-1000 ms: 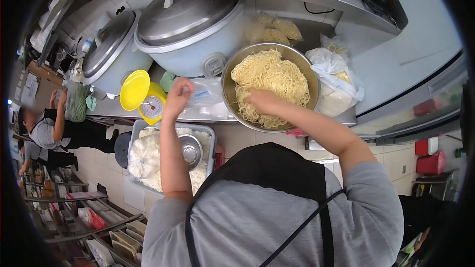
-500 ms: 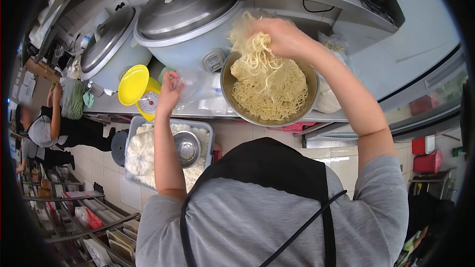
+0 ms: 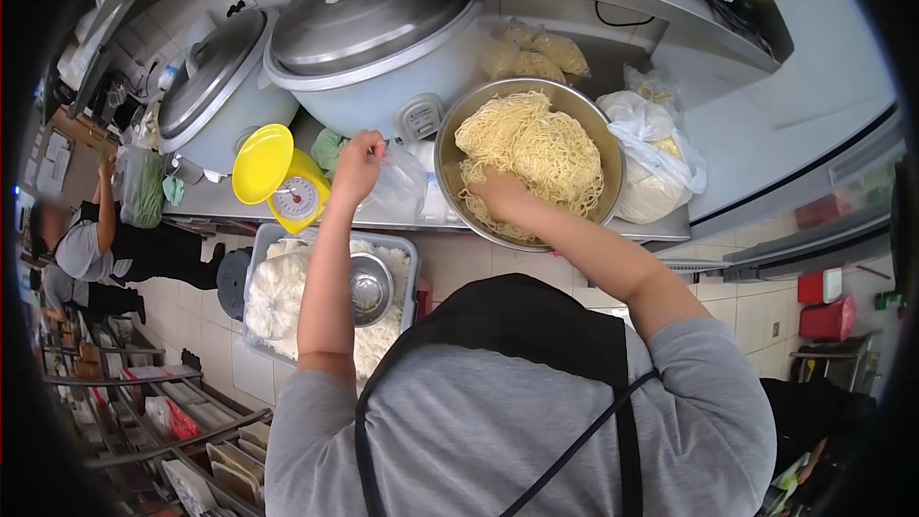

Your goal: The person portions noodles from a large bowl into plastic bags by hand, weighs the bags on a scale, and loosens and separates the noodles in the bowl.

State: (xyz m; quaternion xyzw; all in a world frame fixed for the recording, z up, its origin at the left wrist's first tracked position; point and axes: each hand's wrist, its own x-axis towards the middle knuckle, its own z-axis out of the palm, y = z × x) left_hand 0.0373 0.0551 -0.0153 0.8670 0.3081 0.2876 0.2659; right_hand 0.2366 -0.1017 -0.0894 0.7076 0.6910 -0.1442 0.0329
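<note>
My left hand (image 3: 358,165) is closed in a pinch on the edge of a clear plastic bag (image 3: 396,186), which hangs to its right over the counter. My right hand (image 3: 502,199) is down in a large steel bowl (image 3: 613,193), its fingers curled into the near left side of a heap of yellow noodles (image 3: 541,144); the fingertips are buried. Left of the bag stands a yellow kitchen scale (image 3: 296,197) with a round dial and a yellow pan (image 3: 262,164) on top.
Two big cookers (image 3: 373,19) with steel lids stand behind. Bagged noodles (image 3: 546,53) and a white plastic bag (image 3: 653,158) flank the bowl. Below the counter, a grey tub (image 3: 413,273) holds white rice and a metal bowl (image 3: 371,289). Another person (image 3: 91,249) works at far left.
My right hand has come down from above the bowl into the noodles, and the raised bunch is no longer in the air. My left hand has shifted slightly right with the bag.
</note>
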